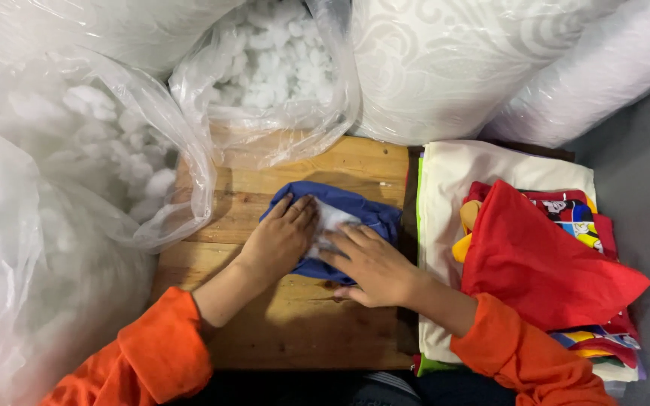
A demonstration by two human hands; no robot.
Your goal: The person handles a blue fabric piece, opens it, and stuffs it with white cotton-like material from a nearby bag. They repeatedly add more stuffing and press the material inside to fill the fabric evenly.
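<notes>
Big clear plastic bags (77,173) of white fluff crowded the far and left sides, and a stack of coloured fabric covers (543,256) lay to the right. Between them the wooden worktop (295,316) carried a blue fabric cover (355,214), its long axis running left to right, directly beyond both wrists. My left hand (280,237) lay flat and open on the cover's left end, pressing down and gripping nothing. My right hand (370,263) rested on the near right part, fingers (340,237) loosely spread into the white stuffing (332,218) showing at the opening. Both hands were equally near.
</notes>
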